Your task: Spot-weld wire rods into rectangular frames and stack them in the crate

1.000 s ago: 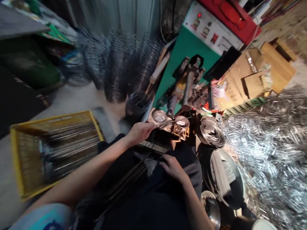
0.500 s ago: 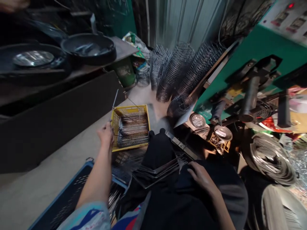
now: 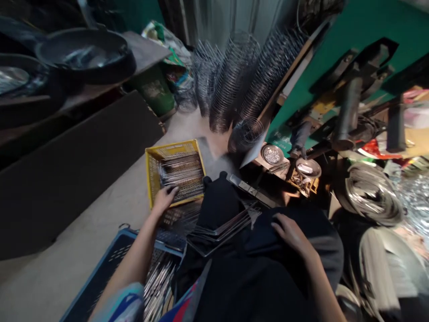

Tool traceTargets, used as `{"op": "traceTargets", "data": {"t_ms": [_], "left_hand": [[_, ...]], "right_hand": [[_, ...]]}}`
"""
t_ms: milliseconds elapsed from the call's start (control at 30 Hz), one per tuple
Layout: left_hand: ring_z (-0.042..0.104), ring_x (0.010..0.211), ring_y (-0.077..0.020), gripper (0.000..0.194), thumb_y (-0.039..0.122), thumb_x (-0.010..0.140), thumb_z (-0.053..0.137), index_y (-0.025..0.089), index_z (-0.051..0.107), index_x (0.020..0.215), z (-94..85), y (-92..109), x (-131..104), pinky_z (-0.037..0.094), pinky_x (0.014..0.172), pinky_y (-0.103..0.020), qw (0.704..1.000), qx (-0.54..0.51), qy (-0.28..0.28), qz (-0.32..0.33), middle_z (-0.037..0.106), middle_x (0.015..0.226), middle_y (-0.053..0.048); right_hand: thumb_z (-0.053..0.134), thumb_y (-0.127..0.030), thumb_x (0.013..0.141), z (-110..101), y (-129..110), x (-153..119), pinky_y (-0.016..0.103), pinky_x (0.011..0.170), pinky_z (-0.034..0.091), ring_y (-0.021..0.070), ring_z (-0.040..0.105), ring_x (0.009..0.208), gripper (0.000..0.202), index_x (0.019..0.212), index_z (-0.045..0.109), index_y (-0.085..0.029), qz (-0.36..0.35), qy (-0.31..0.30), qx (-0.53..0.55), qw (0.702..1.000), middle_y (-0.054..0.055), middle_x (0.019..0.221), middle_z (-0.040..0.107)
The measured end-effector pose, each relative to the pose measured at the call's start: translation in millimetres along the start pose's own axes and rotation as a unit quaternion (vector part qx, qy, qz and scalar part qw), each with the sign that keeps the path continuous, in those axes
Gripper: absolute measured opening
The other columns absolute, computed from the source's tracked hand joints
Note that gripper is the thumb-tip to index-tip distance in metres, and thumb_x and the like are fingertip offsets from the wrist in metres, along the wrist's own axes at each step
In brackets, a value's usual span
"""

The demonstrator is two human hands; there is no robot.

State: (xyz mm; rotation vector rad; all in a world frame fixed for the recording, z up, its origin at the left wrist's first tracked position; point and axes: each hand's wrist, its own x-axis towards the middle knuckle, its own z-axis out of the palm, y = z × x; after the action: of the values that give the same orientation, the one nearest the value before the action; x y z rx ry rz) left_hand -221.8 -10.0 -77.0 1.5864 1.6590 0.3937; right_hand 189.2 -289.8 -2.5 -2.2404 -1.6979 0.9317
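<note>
My left hand (image 3: 165, 199) is over the near left corner of a yellow plastic crate (image 3: 149, 179), its fingers stretched a little apart over the rim. No wire shows in it. Inside the crate lies a stack of bent metal wire frames (image 3: 182, 167). My right hand (image 3: 290, 230) rests on the dark cloth over my right thigh, fingers loosely spread and holding nothing. Several bent wire frames (image 3: 221, 230) lie across my lap, just left of that hand.
A blue crate (image 3: 97, 273) of metal rods (image 3: 159, 281) stands by my left leg. Tall stacks of wire rings (image 3: 231, 80) stand ahead. At right are a green machine (image 3: 362, 27), a small bowl of metal bits (image 3: 272, 154) and a wire coil (image 3: 372, 192). Black pans (image 3: 87, 56) sit at left.
My left hand has moved right and slightly down, to the crate's near edge. The bent wire frame it held upright is out of the hand. My right hand stays on the thigh.
</note>
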Motion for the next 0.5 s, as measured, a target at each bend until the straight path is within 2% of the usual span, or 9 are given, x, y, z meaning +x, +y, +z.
{"op": "traceTargets", "data": {"t_ms": [67, 100, 133, 200, 300, 400, 500], "left_hand": [[0.064, 0.092, -0.0219, 0.036, 0.050, 0.088, 0.055, 0.017, 0.069, 0.092, 12.1, 37, -22, 0.048, 0.085, -0.028, 0.991, -0.003, -0.088, 0.101, 0.070, 0.092, -0.003], [0.063, 0.089, -0.0208, 0.036, 0.050, 0.089, 0.054, 0.017, 0.068, 0.089, 18.6, 57, -37, 0.047, 0.083, -0.028, 0.965, 0.018, -0.167, 0.201, 0.069, 0.091, -0.003], [0.062, 0.087, -0.0198, 0.033, 0.048, 0.090, 0.054, 0.018, 0.068, 0.089, 25.1, 75, -54, 0.046, 0.082, -0.029, 0.924, 0.052, -0.244, 0.291, 0.068, 0.091, -0.004], [0.060, 0.084, -0.0207, 0.029, 0.042, 0.092, 0.052, 0.018, 0.067, 0.083, 37.4, 104, -86, 0.045, 0.076, -0.031, 0.848, 0.171, -0.309, 0.396, 0.065, 0.087, -0.005], [0.058, 0.083, -0.0245, 0.031, 0.030, 0.095, 0.044, 0.018, 0.063, 0.075, 51.5, 121, -119, 0.042, 0.072, -0.035, 0.792, 0.338, -0.266, 0.433, 0.063, 0.086, -0.009], [0.057, 0.085, -0.0253, 0.031, 0.030, 0.097, 0.041, 0.018, 0.062, 0.077, 57.3, 120, -128, 0.042, 0.071, -0.036, 0.769, 0.390, -0.258, 0.435, 0.063, 0.088, -0.009], [0.057, 0.085, -0.0250, 0.030, 0.030, 0.096, 0.040, 0.019, 0.059, 0.075, 59.1, 122, -130, 0.044, 0.072, -0.036, 0.765, 0.405, -0.266, 0.424, 0.062, 0.088, -0.010]], "right_hand": [[0.049, -0.032, 0.096, -8, -8, 2, 0.037, 0.094, 0.049, 0.0247, 0.064, 0.104, 0.024, 0.112, 0.062, -0.021, -0.003, 0.016, -0.010, 1.000, 0.010, 0.110, 0.068], [0.049, -0.032, 0.096, -13, -10, 2, 0.037, 0.094, 0.049, 0.0242, 0.064, 0.106, 0.024, 0.113, 0.062, -0.021, -0.001, 0.026, -0.010, 1.000, 0.010, 0.111, 0.067], [0.049, -0.032, 0.097, -18, -9, 0, 0.037, 0.095, 0.049, 0.0239, 0.063, 0.107, 0.024, 0.114, 0.062, -0.021, 0.003, 0.036, -0.009, 0.999, 0.010, 0.112, 0.067], [0.049, -0.033, 0.097, -28, -3, -11, 0.036, 0.096, 0.049, 0.0237, 0.064, 0.108, 0.026, 0.115, 0.062, -0.021, 0.014, 0.059, 0.000, 0.998, 0.009, 0.114, 0.068], [0.049, -0.035, 0.096, -43, 17, -38, 0.037, 0.099, 0.048, 0.0245, 0.064, 0.110, 0.028, 0.114, 0.064, -0.020, 0.045, 0.109, 0.030, 0.993, 0.010, 0.116, 0.068], [0.050, -0.039, 0.095, -57, 42, -68, 0.038, 0.100, 0.048, 0.0254, 0.064, 0.111, 0.029, 0.112, 0.065, -0.021, 0.101, 0.169, 0.059, 0.979, 0.009, 0.116, 0.069], [0.051, -0.043, 0.094, -67, 64, -90, 0.038, 0.098, 0.048, 0.0257, 0.065, 0.109, 0.031, 0.112, 0.065, -0.022, 0.127, 0.226, 0.077, 0.963, 0.008, 0.115, 0.070]]}}
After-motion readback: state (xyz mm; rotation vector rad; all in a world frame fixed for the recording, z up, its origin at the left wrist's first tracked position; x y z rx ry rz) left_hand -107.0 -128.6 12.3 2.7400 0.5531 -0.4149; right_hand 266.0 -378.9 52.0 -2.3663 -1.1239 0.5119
